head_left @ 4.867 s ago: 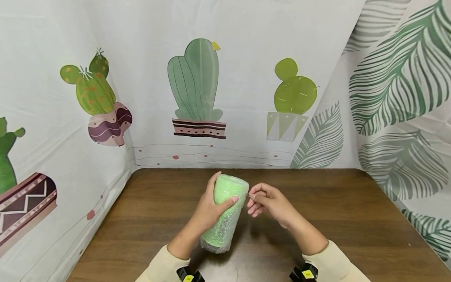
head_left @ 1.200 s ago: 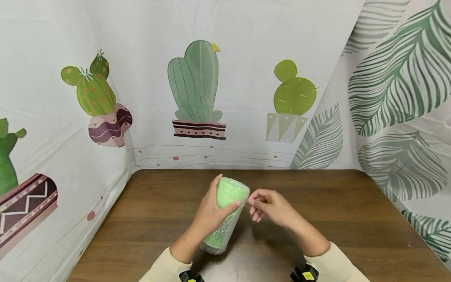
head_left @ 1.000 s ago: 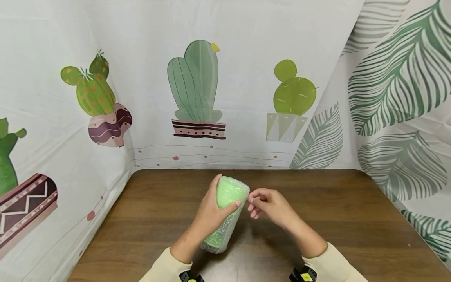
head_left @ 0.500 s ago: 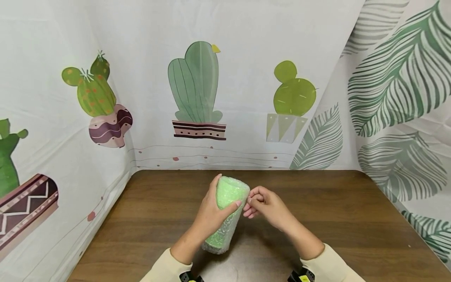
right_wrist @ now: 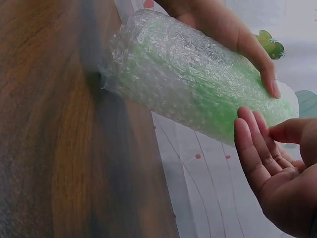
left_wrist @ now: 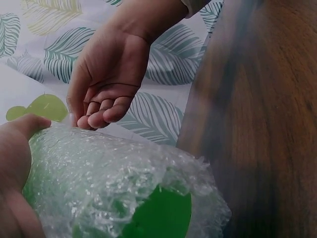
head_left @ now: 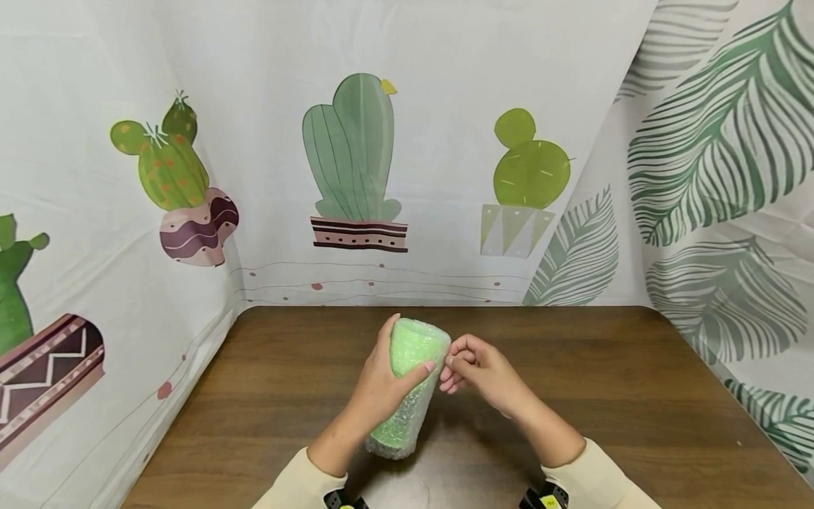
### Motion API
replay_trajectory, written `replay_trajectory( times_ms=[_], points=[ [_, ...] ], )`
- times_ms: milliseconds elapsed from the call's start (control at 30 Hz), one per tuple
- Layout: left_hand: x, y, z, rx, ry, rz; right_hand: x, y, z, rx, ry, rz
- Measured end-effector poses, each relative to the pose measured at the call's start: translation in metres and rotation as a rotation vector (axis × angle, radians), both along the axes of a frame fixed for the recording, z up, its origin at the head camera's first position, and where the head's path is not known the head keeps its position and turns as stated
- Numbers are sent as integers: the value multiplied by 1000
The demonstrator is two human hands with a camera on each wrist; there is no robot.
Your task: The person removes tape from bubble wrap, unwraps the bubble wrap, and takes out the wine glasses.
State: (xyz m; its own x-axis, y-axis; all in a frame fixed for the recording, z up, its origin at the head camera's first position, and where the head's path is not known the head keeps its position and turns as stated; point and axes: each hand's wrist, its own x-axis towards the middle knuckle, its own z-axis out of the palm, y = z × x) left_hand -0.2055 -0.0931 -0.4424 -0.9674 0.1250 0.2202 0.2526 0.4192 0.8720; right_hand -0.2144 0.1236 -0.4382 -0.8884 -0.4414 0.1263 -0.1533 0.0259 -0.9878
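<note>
A green cylinder (head_left: 407,353) wrapped in clear bubble wrap (right_wrist: 168,64) leans at a slant above the table. My left hand (head_left: 375,385) grips it from the left, thumb lying across the front. My right hand (head_left: 486,371) is at the upper right edge of the roll, where thumb and index finger come together in a pinch at the wrap's edge. The pinched bit is too small to make out. In the left wrist view a smooth green patch (left_wrist: 161,213) shows near the lower end of the wrapping. What kind of object the cylinder is stays hidden.
Beneath the hands is a brown wooden table (head_left: 286,367) with rounded far corners. A white cloth (head_left: 445,141) printed with cacti and leaves hangs behind it and along the sides.
My right hand has shifted slightly left, bringing its fingers against the wrap's edge. Compared with the oldest frame, the roll sits a touch lower; my left hand keeps its grip.
</note>
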Motion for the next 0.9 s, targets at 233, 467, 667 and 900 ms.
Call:
replay_trajectory(
  times_ms=[233,467,667,900],
  points=[
    [0,0,0,-15,-6,2,0,4,2,-7,-48,30],
    [-1,1,-1,-27,-17,10,-1,6,2,-20,-66,73],
    [1,1,0,-23,-19,11,0,5,2,-26,-60,77],
    [1,1,2,-29,4,17,1,3,5,-24,-48,62]
  ],
)
